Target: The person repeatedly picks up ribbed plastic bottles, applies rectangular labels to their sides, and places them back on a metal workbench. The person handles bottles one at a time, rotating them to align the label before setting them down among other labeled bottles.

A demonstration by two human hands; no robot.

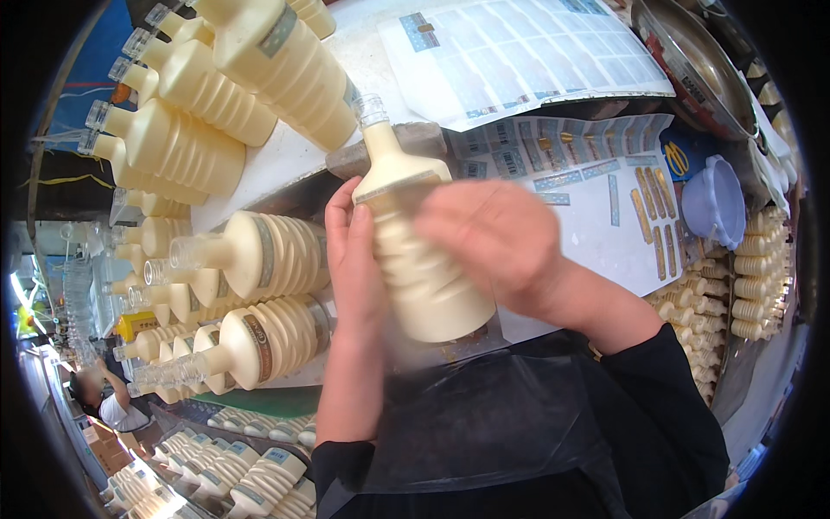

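A cream-coloured plastic bottle [437,298] with wavy ridges and a clear threaded neck lies in front of me, its neck pointing away. My left hand [352,264] grips its left side, thumb on the front and fingers behind. Across the bottle's shoulder runs a grey-brown label strip [399,185]. My right hand [497,238] is over the right side of the bottle, by the strip's right end. Its fingers look bent but are smeared by motion, so what they hold, if anything, is hidden.
Similar bottles [272,255] crowd the left, stacked and standing. Label sheets [527,60] lie at the back, with cut blue strips [614,201] and gold strips [640,216] on white paper at right. Beyond are a lilac bucket [716,203] and a metal pan [692,43]. Another person [121,411] works far left.
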